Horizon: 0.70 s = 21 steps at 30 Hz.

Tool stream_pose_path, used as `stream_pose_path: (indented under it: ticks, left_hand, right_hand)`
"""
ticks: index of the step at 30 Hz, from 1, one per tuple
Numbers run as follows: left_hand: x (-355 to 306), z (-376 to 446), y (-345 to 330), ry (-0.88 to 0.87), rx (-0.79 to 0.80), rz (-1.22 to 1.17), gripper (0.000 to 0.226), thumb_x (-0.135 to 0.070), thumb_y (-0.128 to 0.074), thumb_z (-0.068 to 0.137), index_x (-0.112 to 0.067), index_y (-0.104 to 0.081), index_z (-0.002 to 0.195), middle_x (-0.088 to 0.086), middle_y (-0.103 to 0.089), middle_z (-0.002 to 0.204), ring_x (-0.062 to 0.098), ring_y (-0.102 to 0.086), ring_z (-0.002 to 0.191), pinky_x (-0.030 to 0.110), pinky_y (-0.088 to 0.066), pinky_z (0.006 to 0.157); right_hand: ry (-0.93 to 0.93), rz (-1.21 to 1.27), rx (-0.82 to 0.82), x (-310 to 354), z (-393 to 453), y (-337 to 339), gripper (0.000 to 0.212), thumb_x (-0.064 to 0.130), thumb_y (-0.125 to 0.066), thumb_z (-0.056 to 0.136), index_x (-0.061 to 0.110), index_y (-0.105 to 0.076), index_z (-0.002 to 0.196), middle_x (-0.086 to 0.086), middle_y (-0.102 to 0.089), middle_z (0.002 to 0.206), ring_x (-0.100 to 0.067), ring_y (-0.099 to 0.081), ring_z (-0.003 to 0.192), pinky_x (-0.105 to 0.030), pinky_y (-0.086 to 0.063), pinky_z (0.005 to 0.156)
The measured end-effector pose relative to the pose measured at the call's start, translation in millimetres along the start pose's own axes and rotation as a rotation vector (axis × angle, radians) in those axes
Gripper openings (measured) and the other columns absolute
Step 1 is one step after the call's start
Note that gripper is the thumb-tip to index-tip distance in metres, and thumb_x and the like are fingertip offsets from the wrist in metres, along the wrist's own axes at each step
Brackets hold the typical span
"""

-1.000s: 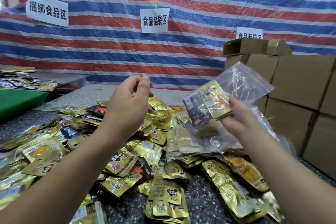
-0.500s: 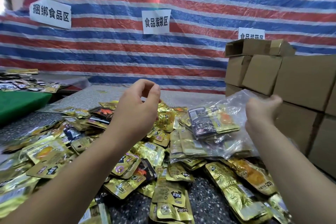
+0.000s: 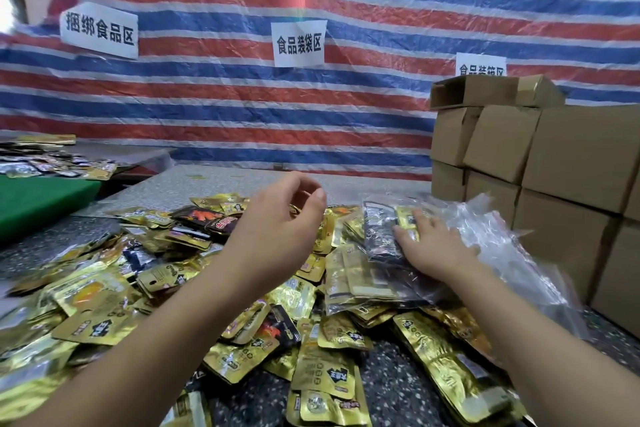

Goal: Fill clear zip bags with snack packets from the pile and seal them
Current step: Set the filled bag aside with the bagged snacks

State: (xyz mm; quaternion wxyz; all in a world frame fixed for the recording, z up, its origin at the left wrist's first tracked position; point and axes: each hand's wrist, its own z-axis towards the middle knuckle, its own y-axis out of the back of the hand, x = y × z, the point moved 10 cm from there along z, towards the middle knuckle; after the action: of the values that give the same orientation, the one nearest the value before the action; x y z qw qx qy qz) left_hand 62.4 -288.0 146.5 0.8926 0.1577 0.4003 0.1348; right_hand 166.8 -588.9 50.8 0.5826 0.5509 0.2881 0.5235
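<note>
Risk: filled zip bag (image 3: 388, 239) at two o'clock may slide off the stack; right hand (image 3: 433, 250) presses flat, left hand (image 3: 277, 229) hovers loosely curled, apparently empty.

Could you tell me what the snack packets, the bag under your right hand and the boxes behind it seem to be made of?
Snack packets: probably metallised foil film, gold and shiny with crinkled glare. Zip bag under the right hand: thin clear plastic, see-through and wrinkled. Boxes: plain brown cardboard, matte, with folded flaps.
</note>
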Motion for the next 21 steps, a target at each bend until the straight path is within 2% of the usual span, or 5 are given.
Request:
stream_pose_path:
  ticks: [9, 13, 15, 18, 21]
  left_hand:
    - [-3.2, -1.7, -2.0, -0.013, 0.002, 0.014, 0.014, -0.034, -0.047, 0.100, -0.035, -0.056, 0.091, -0.012, -0.065, 0.086, 0.002, -0.061, 0.063, 0.018, -0.046, 0.059]
    - [-4.7, 0.5, 6.1, -0.007, -0.024, 0.022, 0.014, -0.035, -0.046, 0.100, -0.034, -0.056, 0.090, -0.010, -0.065, 0.085, 0.005, -0.062, 0.059, 0.024, -0.052, 0.055]
    - [-5.8, 1.8, 10.1, -0.008, -0.040, -0.001, 0.015, -0.034, -0.047, 0.100, -0.031, -0.057, 0.090, -0.006, -0.066, 0.085, 0.010, -0.063, 0.059, 0.023, -0.051, 0.052]
    - [-6.6, 2.3, 12.2, -0.014, -0.051, 0.007, 0.017, -0.033, -0.047, 0.101, -0.029, -0.059, 0.090, -0.005, -0.066, 0.085, 0.011, -0.063, 0.062, 0.023, -0.050, 0.054]
    - [-8.2, 1.7, 11.8, -0.029, -0.052, 0.046, 0.017, -0.030, -0.048, 0.101, -0.026, -0.061, 0.091, -0.007, -0.066, 0.085, 0.011, -0.063, 0.064, 0.027, -0.051, 0.059]
  right_hand:
    - [0.014, -0.037, -0.036, 2.1, -3.1, -1.8, 0.083, 0.084, -0.015, 0.084, 0.041, -0.007, 0.155, 0.000, -0.012, 0.166, -0.037, -0.017, 0.150, -0.071, -0.008, 0.112]
    - [0.060, -0.073, -0.150, 14.4, -5.6, 15.9, 0.083, 0.081, -0.013, 0.087, 0.035, -0.011, 0.156, -0.006, -0.015, 0.166, -0.036, -0.013, 0.151, -0.066, -0.003, 0.115]
    - [0.076, -0.097, -0.191, 22.3, -9.9, 23.0, 0.081, 0.078, -0.012, 0.090, 0.032, -0.013, 0.157, -0.008, -0.014, 0.165, -0.035, -0.012, 0.151, -0.065, -0.002, 0.116]
    - [0.114, -0.118, -0.211, 37.3, -19.8, 31.7, 0.074, 0.071, -0.017, 0.095, 0.030, -0.015, 0.157, -0.008, -0.013, 0.166, -0.033, -0.010, 0.152, -0.064, 0.000, 0.117]
    - [0.157, -0.090, -0.254, 57.8, -37.6, 48.2, 0.063, 0.059, -0.026, 0.100, 0.025, -0.027, 0.153, -0.006, -0.023, 0.162, -0.029, -0.016, 0.151, -0.062, -0.003, 0.117]
